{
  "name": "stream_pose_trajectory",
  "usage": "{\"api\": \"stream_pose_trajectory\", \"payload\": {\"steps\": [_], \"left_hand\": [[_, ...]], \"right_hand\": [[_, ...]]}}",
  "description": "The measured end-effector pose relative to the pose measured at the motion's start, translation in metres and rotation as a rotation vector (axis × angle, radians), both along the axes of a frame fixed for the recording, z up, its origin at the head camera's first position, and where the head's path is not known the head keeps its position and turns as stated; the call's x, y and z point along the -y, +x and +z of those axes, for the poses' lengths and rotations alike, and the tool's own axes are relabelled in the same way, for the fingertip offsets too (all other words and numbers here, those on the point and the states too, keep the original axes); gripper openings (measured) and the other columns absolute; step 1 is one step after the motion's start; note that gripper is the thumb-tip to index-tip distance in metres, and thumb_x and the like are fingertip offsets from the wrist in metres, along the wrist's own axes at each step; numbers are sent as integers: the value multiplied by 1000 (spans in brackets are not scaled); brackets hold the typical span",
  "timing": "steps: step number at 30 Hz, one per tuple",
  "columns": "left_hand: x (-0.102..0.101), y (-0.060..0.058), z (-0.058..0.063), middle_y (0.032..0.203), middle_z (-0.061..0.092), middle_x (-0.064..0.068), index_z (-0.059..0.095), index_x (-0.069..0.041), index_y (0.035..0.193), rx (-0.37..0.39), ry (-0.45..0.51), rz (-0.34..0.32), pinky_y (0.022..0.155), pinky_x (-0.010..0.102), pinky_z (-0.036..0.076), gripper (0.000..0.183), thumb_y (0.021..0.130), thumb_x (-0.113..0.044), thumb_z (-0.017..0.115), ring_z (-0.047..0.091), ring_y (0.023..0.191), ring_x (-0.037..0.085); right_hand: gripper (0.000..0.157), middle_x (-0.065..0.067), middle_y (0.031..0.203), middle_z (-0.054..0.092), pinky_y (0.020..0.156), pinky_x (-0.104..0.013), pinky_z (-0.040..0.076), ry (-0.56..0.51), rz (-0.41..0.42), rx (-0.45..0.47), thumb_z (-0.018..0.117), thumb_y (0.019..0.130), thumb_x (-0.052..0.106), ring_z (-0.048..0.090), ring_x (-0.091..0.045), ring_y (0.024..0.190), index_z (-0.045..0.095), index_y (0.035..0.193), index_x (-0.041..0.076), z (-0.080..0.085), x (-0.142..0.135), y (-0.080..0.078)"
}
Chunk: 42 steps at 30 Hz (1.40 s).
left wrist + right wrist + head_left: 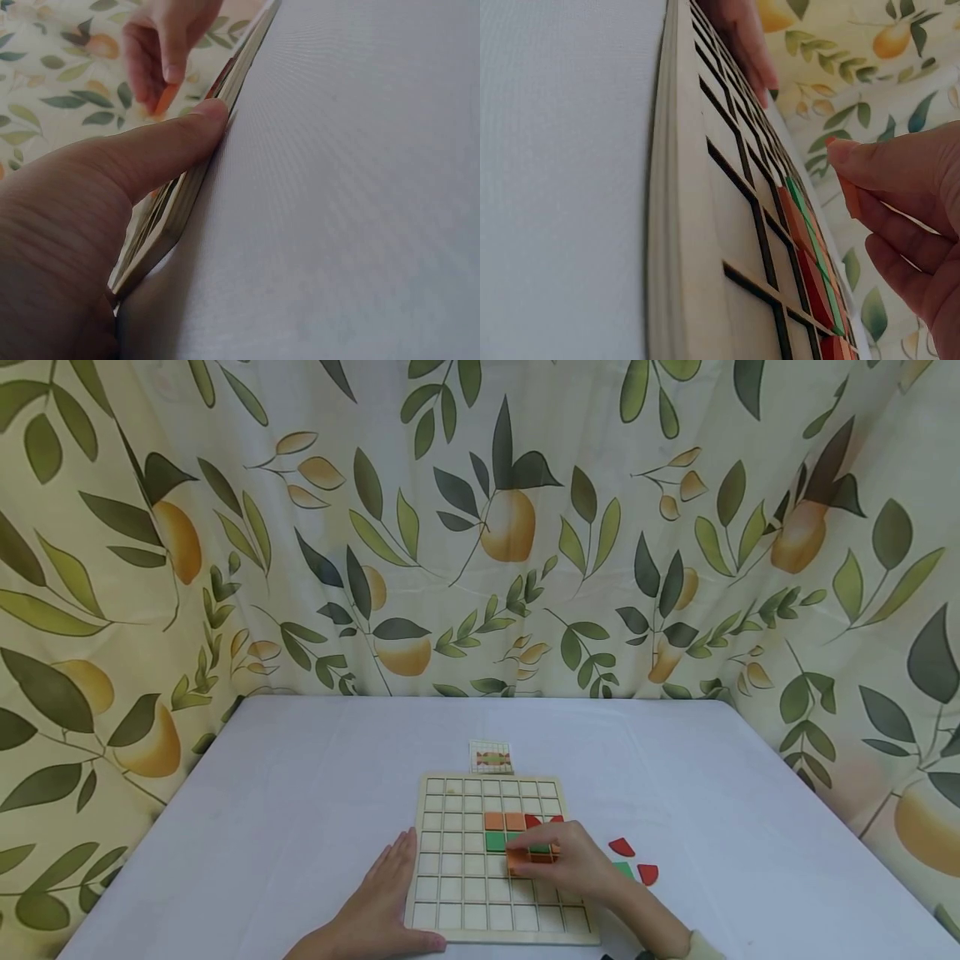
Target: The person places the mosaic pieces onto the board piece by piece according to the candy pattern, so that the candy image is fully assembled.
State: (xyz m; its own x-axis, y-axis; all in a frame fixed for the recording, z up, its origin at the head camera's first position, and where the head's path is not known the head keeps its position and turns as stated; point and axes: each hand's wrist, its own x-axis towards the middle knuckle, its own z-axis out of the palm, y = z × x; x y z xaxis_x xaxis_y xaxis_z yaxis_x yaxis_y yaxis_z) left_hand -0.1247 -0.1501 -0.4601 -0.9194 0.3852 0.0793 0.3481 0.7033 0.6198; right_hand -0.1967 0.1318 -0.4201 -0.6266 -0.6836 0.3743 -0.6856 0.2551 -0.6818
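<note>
The pale wooden grid board [450, 889] lies on the white-covered desk [337, 760]. The left hand [378, 893] is spread, gripping nothing, with its fingers along the board's left edge and its thumb at the near edge; this probably prevents sliding. The right hand [566, 864] pinches a flat orange tile [849, 196] above the board's middle, seemingly by the edges, which would leave the underside free. Orange square tiles [504, 821] and green square tiles [496, 841] sit in the board's cells, kept aligned by its dividers. Red curved pieces [622, 847] and a green piece [624, 869] (partly hidden by the right wrist) lie right of the board, within easy reach. A small printed card [492, 758] lies just beyond the board's far edge, apparently for unobstructed viewing.
</note>
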Motion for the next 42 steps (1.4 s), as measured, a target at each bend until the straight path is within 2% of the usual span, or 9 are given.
{"api": "stream_pose_trajectory", "payload": {"steps": [5, 6, 9, 12, 14, 18, 23, 37, 42], "left_hand": [[-1, 0, 0, 151, 5, 20, 1, 6, 144, 11, -8, 4, 101, 15, -14, 131, 61, -74, 63, 1, 138, 30], [-1, 0, 0, 151, 5, 20, 1, 7, 144, 12, -7, 2, 104, 20, -12, 130, 62, -73, 63, 2, 138, 30], [-1, 0, 0, 151, 5, 21, 2, 7, 144, 13, -11, -1, 107, 29, -7, 130, 62, -73, 63, 2, 138, 31], [0, 1, 0, 151, 5, 21, 2, 7, 144, 18, -17, 1, 108, 31, -6, 129, 63, -73, 63, 1, 138, 30], [0, 0, 1, 151, 5, 20, 2, 7, 144, 19, -24, 5, 104, 21, -12, 130, 62, -74, 62, 1, 138, 30], [0, 0, 2, 151, 5, 19, 2, 7, 144, 18, -33, 6, 98, 11, -16, 130, 62, -75, 62, 2, 138, 30], [0, 0, 1, 151, 5, 19, 2, 7, 144, 13, -30, 4, 98, 11, -15, 130, 62, -74, 62, 2, 138, 30], [-1, 0, 3, 151, 6, 19, 2, 7, 144, 25, -33, 10, 98, 11, -16, 131, 61, -75, 63, 2, 138, 30], [-1, 0, 4, 151, 5, 19, 1, 6, 144, 36, -28, 10, 98, 11, -17, 131, 61, -75, 63, 1, 138, 30]], "right_hand": [[19, -14, 90, 69, 71, -43, 52, -31, 11, -17, 72, 75, -4, 65, -24, 84, 69, 94, -6, 16, 11, 10], [19, -15, 89, 69, 70, -43, 53, -44, 24, -30, 72, 74, -5, 65, -24, 84, 69, 93, -7, 19, 13, 12], [18, -12, 91, 69, 69, -39, 53, -61, 50, -72, 72, 77, 1, 65, -21, 84, 69, 94, -5, 9, 14, 5], [20, -9, 93, 69, 70, -34, 53, -62, 51, -76, 72, 79, 8, 65, -18, 85, 69, 96, -2, -8, 14, -3], [21, -7, 93, 69, 72, -33, 53, -51, 29, -49, 72, 79, 11, 65, -18, 86, 70, 97, 0, -14, 16, -6], [21, -2, 93, 69, 72, -31, 53, -16, -24, 39, 73, 79, 14, 64, -16, 86, 70, 98, 4, -15, 20, -3], [19, 3, 93, 68, 72, -27, 52, 14, -48, 70, 72, 81, 17, 62, -11, 85, 71, 98, 7, -15, 21, -1], [20, 6, 94, 67, 72, -25, 51, 54, -72, 129, 73, 80, 17, 59, -8, 87, 71, 99, 9, -19, 21, -1], [21, 6, 94, 67, 72, -25, 51, 55, -66, 118, 73, 80, 18, 59, -9, 88, 71, 99, 9, -19, 22, -2]]}}
